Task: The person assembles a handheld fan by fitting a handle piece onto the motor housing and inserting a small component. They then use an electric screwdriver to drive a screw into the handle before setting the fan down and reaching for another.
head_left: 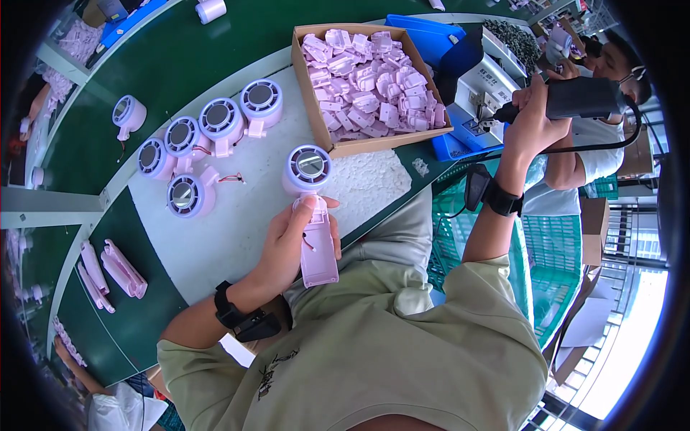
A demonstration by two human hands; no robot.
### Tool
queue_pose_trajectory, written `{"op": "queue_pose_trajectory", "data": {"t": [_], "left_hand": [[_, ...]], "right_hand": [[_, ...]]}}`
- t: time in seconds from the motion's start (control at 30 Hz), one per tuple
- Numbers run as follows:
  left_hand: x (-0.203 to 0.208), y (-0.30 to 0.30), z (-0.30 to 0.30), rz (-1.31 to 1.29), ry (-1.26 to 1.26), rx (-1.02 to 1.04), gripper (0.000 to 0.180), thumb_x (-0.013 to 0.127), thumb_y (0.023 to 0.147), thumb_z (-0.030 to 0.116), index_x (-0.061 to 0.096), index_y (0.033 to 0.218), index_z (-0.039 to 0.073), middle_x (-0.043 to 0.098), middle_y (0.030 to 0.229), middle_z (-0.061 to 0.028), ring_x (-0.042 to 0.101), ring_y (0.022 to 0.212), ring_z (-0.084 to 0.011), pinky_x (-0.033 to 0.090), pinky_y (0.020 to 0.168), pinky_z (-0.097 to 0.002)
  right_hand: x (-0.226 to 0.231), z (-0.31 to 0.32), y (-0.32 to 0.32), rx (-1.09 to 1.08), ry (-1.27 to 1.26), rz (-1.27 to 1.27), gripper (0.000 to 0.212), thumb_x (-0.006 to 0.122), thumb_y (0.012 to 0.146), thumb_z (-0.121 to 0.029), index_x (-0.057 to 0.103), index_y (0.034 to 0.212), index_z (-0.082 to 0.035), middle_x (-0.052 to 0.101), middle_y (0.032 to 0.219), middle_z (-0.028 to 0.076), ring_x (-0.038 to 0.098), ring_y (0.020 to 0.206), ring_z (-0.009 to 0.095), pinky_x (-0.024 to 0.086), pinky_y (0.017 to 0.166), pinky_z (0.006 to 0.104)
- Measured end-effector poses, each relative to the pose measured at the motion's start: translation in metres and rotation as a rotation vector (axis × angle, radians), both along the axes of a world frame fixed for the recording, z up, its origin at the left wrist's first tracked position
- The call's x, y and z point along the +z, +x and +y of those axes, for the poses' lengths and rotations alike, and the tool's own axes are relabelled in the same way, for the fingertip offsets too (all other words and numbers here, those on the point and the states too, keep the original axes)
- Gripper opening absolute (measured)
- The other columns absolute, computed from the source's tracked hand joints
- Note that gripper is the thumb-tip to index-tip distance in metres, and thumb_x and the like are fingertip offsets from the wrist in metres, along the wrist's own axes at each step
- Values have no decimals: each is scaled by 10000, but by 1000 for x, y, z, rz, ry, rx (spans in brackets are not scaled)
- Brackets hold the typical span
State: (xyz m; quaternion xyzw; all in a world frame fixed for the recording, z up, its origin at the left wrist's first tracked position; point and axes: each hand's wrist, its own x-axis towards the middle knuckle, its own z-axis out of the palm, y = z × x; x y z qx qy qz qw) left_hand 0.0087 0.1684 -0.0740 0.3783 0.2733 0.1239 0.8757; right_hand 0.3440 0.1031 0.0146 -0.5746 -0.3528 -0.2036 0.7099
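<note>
1. Head view, left hand: the left hand (282,248) has its fingers closed on a pink fan (322,251), thumb at the neck between the round head and the handle. The fan is held above the front part of a pale mat (230,248), its handle an open shell with a small wire inside, its head pointing away from the person.
2. Right hand: the right hand (535,126) is raised, fingers wrapped around a black screwdriver (586,98) with a cable. Its tip points at a screw feeder (492,82); I cannot tell whether they touch.
3. On the mat, left of the held fan, lie five fan heads (221,118), four in a curved row and one nearer the person.
4. A cardboard box (311,93) full of small pink parts (374,79) stands beyond the held fan, near the feeder.
5. Long pink covers (123,269) lie on the green worktop (162,309), left of the mat.
6. Green baskets (557,248) stand at the right, below the right forearm.
</note>
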Motion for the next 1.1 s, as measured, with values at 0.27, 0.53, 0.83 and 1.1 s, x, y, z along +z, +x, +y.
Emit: {"op": "queue_pose_trajectory", "data": {"t": [0.27,0.53,0.83,1.1], "left_hand": [[5,-6,-9,-28,0,16,447,366,1026,380,518,1148,-23,596,776,-83,614,639,-161,502,590,-290],[-9,-25,-10,-51,-27,48,456,361,1029,388,521,1130,-27,599,769,-84,616,632,-166,502,582,-292],[-19,-37,-11,-73,-26,86,459,393,1021,412,537,1107,-14,600,756,-83,616,604,-165,496,557,-292],[-24,-42,-11,-94,-32,93,452,396,1019,415,543,1095,-5,593,747,-73,612,597,-156,488,549,-283]], "right_hand": [[14,-5,1,210,-60,150,185,589,857,29,547,1037,27,437,596,-3,402,475,64,346,462,233],[11,-31,-109,372,90,379,94,548,876,-28,556,925,52,320,569,-53,276,448,49,282,469,215],[-14,10,-238,954,167,397,300,504,853,40,447,1143,-13,385,554,-4,306,351,68,305,365,246],[-22,16,-255,954,163,460,313,492,852,56,436,1150,-20,399,554,16,336,350,84,329,356,272]]}}
